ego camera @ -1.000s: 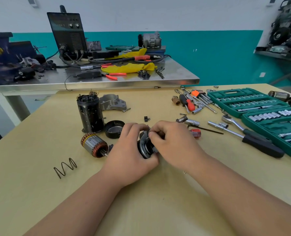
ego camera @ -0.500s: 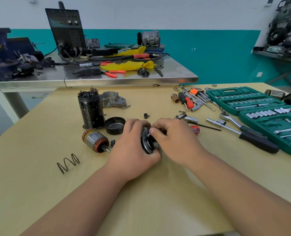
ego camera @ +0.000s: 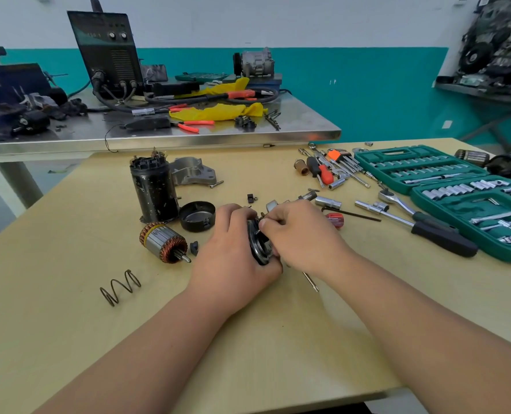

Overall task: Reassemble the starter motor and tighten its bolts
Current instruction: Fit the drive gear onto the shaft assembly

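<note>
The left hand (ego camera: pixel 233 258) grips the round black-and-silver motor disc (ego camera: pixel 258 246) on edge, low over the tan wooden table (ego camera: pixel 69 324). The right hand (ego camera: pixel 302 234), fingers curled, pinches at the disc's face; any smaller part between its fingertips is hidden. The copper-wound steel armature (ego camera: pixel 163 242) lies apart, leftward.

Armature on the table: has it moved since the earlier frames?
No. The armature keeps its spot in front of the black housing; only the camera shifted.
</note>
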`<control>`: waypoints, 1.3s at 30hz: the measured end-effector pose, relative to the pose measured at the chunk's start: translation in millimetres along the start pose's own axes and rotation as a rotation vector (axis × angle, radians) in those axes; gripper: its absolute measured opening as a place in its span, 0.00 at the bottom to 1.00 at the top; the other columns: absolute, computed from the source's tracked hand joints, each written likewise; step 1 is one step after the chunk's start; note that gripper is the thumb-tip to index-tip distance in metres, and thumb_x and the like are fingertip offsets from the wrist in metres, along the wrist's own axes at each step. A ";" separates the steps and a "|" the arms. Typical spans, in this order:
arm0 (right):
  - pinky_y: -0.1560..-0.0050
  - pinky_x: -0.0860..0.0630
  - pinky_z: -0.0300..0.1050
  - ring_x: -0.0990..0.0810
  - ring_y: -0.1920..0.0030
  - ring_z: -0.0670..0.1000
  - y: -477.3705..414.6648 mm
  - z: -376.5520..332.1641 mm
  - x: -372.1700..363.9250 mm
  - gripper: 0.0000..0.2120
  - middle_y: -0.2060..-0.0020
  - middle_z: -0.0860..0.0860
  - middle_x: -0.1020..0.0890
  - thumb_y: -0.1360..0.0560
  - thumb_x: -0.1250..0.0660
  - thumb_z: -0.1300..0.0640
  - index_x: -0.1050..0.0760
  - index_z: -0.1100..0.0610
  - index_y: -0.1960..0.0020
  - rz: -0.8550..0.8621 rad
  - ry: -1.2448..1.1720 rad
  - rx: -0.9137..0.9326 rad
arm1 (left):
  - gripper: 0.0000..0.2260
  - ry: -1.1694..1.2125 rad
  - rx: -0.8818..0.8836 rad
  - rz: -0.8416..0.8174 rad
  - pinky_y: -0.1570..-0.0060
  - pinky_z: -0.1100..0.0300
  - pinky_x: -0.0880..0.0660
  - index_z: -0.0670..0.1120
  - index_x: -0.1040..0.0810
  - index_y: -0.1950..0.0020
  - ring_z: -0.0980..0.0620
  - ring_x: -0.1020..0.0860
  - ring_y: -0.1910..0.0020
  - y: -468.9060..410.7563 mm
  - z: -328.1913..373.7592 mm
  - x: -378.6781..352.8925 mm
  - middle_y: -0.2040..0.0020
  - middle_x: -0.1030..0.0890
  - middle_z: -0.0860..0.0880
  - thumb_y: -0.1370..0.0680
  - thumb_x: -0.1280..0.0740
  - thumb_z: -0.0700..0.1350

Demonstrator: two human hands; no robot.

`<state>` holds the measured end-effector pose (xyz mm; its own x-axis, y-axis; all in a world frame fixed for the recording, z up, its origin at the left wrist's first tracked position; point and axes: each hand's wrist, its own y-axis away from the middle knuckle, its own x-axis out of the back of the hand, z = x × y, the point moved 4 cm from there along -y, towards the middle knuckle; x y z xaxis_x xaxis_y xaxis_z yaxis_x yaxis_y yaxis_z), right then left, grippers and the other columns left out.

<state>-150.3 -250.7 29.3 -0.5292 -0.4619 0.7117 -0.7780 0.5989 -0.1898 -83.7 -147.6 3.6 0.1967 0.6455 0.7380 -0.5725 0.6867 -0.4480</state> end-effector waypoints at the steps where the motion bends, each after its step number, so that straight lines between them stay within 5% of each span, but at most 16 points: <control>1: 0.68 0.28 0.43 0.24 0.71 0.49 -1.6 -0.4 0.7 0.12 0.72 0.50 0.21 0.23 0.37 0.54 0.22 0.55 0.63 -0.016 -0.002 -0.011 | 0.28 -0.002 -0.001 0.014 0.59 0.59 0.30 0.49 0.32 0.34 0.50 0.23 0.49 0.3 1.0 0.1 0.37 0.36 0.55 0.31 0.28 0.54; 6: 0.67 0.26 0.45 0.25 0.74 0.53 -9.1 -4.3 1.7 0.14 0.71 0.55 0.19 0.23 0.38 0.56 0.27 0.54 0.68 -0.114 0.002 -0.095 | 0.28 -0.008 -0.005 0.054 0.62 0.59 0.31 0.45 0.29 0.38 0.48 0.22 0.52 1.6 2.7 -1.1 0.38 0.33 0.52 0.34 0.30 0.55; 9: 0.74 0.31 0.39 0.25 0.79 0.51 -10.3 -4.6 1.4 0.14 0.72 0.58 0.19 0.23 0.38 0.58 0.25 0.59 0.66 -0.181 -0.061 -0.143 | 0.30 -0.007 -0.021 0.058 0.63 0.59 0.32 0.44 0.29 0.39 0.47 0.21 0.54 1.4 2.2 -1.4 0.38 0.32 0.51 0.35 0.30 0.59; 15: 0.77 0.31 0.36 0.25 0.80 0.48 -7.9 2.2 2.4 0.11 0.75 0.50 0.21 0.22 0.36 0.56 0.21 0.58 0.60 -0.176 -0.141 -0.122 | 0.27 -0.021 -0.029 0.063 0.64 0.58 0.32 0.45 0.29 0.44 0.48 0.23 0.57 0.3 -0.9 -2.8 0.40 0.32 0.52 0.35 0.33 0.61; 22: 0.78 0.28 0.38 0.27 0.82 0.50 -12.7 -2.4 7.3 0.08 0.70 0.55 0.23 0.23 0.33 0.57 0.20 0.58 0.60 -0.215 -0.202 -0.194 | 0.26 -0.051 -0.015 0.080 0.66 0.58 0.33 0.45 0.30 0.45 0.47 0.23 0.58 1.4 -0.1 -5.4 0.40 0.33 0.52 0.34 0.33 0.61; 27: 0.75 0.24 0.40 0.25 0.80 0.50 -12.7 1.1 7.6 0.10 0.78 0.51 0.25 0.25 0.30 0.58 0.24 0.61 0.62 -0.216 -0.262 -0.251 | 0.26 -0.037 -0.005 0.080 0.65 0.59 0.35 0.45 0.29 0.44 0.48 0.23 0.55 1.2 -1.8 -6.6 0.39 0.33 0.51 0.34 0.32 0.60; 34: 0.66 0.31 0.46 0.24 0.64 0.54 1.7 -12.4 9.8 0.16 0.67 0.53 0.21 0.21 0.37 0.51 0.26 0.53 0.66 -0.045 0.380 0.111 | 0.25 -0.022 0.022 0.104 0.65 0.60 0.36 0.47 0.29 0.43 0.49 0.23 0.57 0.9 -1.8 -6.8 0.38 0.33 0.52 0.33 0.35 0.60; 39: 0.58 0.22 0.51 0.20 0.60 0.54 2.1 -12.4 12.6 0.11 0.61 0.55 0.18 0.22 0.40 0.58 0.19 0.58 0.54 -0.095 0.364 0.118 | 0.26 -0.015 0.017 0.072 0.63 0.58 0.33 0.46 0.30 0.41 0.48 0.23 0.53 0.1 -2.7 -7.4 0.38 0.34 0.52 0.33 0.30 0.58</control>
<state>-154.5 -247.1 46.3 -0.3143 -0.2365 0.9194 -0.8625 0.4757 -0.1725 -83.0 -151.4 -3.3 0.1424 0.6877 0.7119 -0.5985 0.6327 -0.4914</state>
